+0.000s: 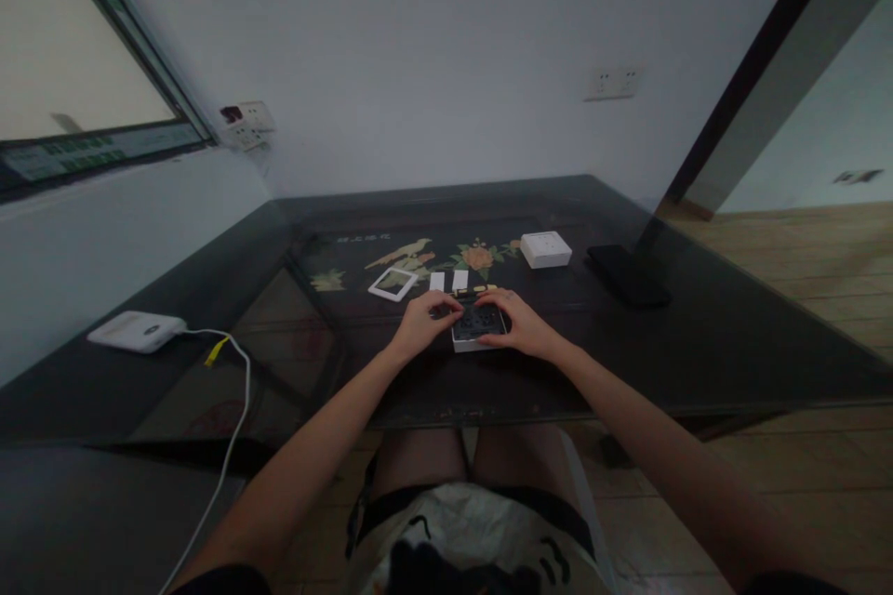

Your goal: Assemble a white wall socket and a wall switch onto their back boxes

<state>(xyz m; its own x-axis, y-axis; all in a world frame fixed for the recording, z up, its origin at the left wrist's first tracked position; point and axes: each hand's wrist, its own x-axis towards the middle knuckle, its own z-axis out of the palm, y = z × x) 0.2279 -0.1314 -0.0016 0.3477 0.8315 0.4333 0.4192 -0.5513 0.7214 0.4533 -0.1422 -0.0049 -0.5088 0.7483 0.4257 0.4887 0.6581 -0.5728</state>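
A square wall socket with a white lower side and a black, uncovered inner face lies on the table in front of me. My right hand grips its right side, thumb near the front edge and fingers curled over the far edge. At its upper left corner, the thumb and fingers of my left hand are pinched together; whatever is between them is too small to make out. Yellowish metal pieces show at the far edge. Just behind are two small white rectangular plates, and a white square frame lies to the left.
A white box-like socket unit sits at the back right, beside a flat black object. At the left, a white device trails a white cable over the table's front edge. The dark glossy table meets the wall.
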